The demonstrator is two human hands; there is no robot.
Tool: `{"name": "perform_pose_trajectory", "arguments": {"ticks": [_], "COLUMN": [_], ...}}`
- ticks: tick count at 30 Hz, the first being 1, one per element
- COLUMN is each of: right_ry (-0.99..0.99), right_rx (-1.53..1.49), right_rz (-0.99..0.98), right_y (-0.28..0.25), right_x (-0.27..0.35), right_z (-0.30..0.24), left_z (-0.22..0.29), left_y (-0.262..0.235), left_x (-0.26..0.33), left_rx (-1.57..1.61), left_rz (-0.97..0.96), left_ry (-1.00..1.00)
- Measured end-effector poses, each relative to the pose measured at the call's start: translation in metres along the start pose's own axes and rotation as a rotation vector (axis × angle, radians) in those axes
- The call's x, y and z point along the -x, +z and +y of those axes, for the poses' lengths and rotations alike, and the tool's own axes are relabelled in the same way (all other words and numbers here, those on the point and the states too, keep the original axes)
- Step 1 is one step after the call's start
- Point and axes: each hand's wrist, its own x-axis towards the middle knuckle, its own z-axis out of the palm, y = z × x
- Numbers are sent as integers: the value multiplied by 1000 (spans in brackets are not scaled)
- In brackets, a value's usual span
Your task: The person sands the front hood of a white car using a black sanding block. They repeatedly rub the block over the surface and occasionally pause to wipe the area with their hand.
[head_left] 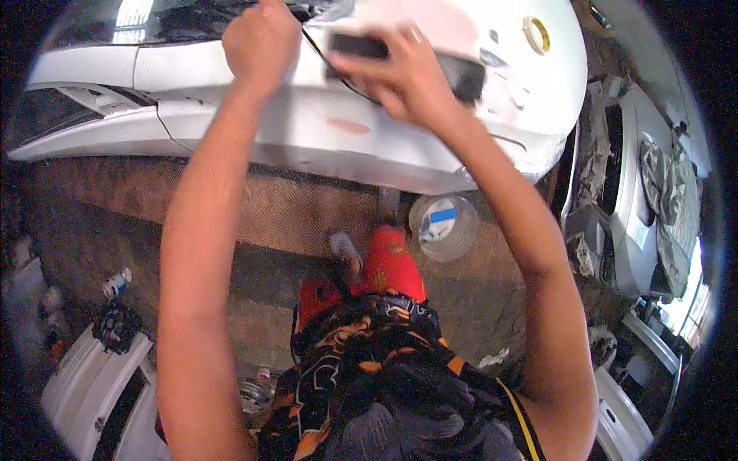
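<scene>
Right hand is clamped on a long dark block, which lies against the white car body; both look blurred. Left hand is curled over the same body, and I cannot tell if it holds something. A yellow ring rests farther right.

Wide fisheye view from head height, steeply downward, white car body close ahead.
</scene>
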Motion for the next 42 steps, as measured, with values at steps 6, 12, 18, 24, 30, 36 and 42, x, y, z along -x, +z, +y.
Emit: {"name": "perform_pose_trajectory", "arguments": {"ticks": [6,12,18,24,30,36,42], "right_ry": [13,58,-35,61,-85,29,-35], "right_rx": [21,-21,-27,13,-94,32,25], "right_rz": [62,53,257,66,205,53,59], "right_y": [0,-3,20,-10,15,-3,3], "right_x": [-5,43,-45,40,-39,37,5], "right_z": [-1,-13,17,-11,19,-5,-2], "left_z": [5,-5,-1,0,-4,0,-5], "left_y": [5,6,3,3,0,7,1], "left_x": [1,6,0,-2,6,5,5], "left_rx": [-11,69,135,189,252,256,215], "left_rz": [47,94,155,176,202,207,188], "left_ry": [6,-45,-31,-83,-61,-46,-73]}}
